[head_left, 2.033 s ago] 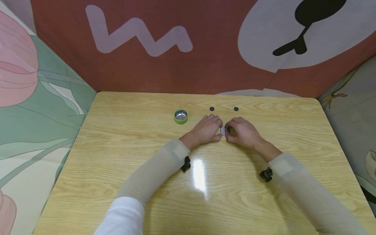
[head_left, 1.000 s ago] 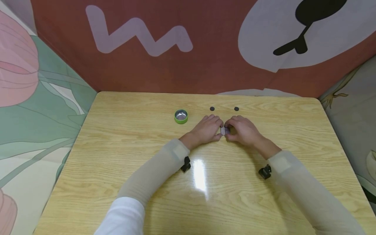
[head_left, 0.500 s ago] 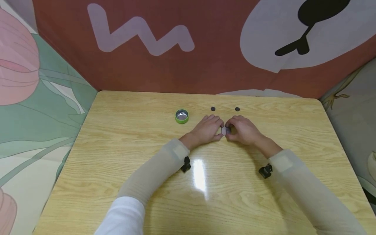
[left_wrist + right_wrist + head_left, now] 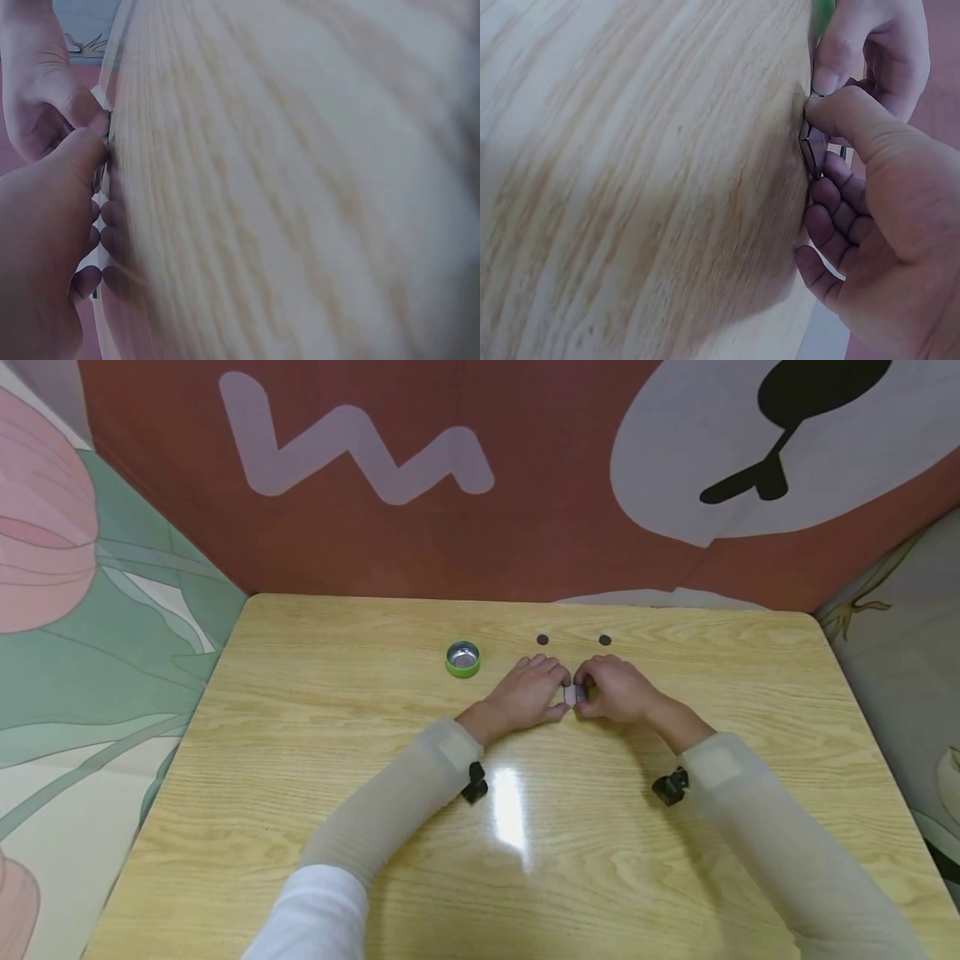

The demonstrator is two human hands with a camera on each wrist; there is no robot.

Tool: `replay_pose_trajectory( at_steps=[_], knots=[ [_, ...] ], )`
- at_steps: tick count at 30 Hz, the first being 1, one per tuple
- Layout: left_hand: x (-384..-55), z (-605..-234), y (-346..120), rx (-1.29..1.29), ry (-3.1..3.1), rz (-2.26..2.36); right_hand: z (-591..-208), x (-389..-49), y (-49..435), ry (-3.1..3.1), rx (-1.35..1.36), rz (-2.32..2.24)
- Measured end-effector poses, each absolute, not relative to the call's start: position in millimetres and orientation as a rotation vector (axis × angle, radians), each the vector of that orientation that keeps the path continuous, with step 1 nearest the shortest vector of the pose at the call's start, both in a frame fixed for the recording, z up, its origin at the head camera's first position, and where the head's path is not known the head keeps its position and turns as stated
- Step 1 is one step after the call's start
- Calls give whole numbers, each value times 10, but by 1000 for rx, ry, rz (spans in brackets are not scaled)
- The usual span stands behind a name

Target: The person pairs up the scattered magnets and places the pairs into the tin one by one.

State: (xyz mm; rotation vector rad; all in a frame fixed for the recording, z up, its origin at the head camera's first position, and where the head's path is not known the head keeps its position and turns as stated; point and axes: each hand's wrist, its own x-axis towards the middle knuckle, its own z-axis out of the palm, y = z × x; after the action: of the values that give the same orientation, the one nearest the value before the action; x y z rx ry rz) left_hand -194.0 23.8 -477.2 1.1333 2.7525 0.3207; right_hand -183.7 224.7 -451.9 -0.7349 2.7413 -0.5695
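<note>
Between my two hands, low over the wooden table, is a small flat piece [image 4: 570,695], pale on its left part and darker on its right. The right wrist view shows that piece [image 4: 815,146] as shiny, with straight edges, tilted against the tabletop. My left hand [image 4: 527,689] pinches its left side between thumb and fingers. From the other side my right hand [image 4: 618,687] pinches it too, thumb on the near edge and fingers on the far edge. The thumbs nearly meet in the left wrist view. My fingers hide much of the piece.
A round green tin [image 4: 462,659], silvery inside, sits left of my hands. Two small dark discs [image 4: 543,640] lie beyond them, side by side. The wooden table [image 4: 360,693] meets a patterned cloth wall [image 4: 540,543] at its far edge.
My right wrist and forearm have shifted slightly away from me, and the right fingers have turned a little. The left hand and the pinched piece stay in nearly the same place.
</note>
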Motion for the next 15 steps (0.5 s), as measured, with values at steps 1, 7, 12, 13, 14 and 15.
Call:
replay_pose_trajectory(
  at_steps=[1,7,12,13,14,15],
  knots=[
    [-1938,-4766,239,1131,2752,324,-4514,-1836,2245,2739,-732,-570],
    [-1921,-4719,226,1135,2734,345,-4502,-1832,2245,2729,-716,-576],
    [-1926,-4692,190,1161,2725,393,-4504,-1829,2250,2723,-711,-589],
    [-1928,-4683,179,1167,2730,405,-4506,-1829,2252,2722,-714,-593],
    [-1932,-4671,166,1171,2736,416,-4510,-1829,2254,2722,-719,-595],
    [-1936,-4659,151,1177,2744,428,-4513,-1829,2255,2722,-721,-595]
  ],
)
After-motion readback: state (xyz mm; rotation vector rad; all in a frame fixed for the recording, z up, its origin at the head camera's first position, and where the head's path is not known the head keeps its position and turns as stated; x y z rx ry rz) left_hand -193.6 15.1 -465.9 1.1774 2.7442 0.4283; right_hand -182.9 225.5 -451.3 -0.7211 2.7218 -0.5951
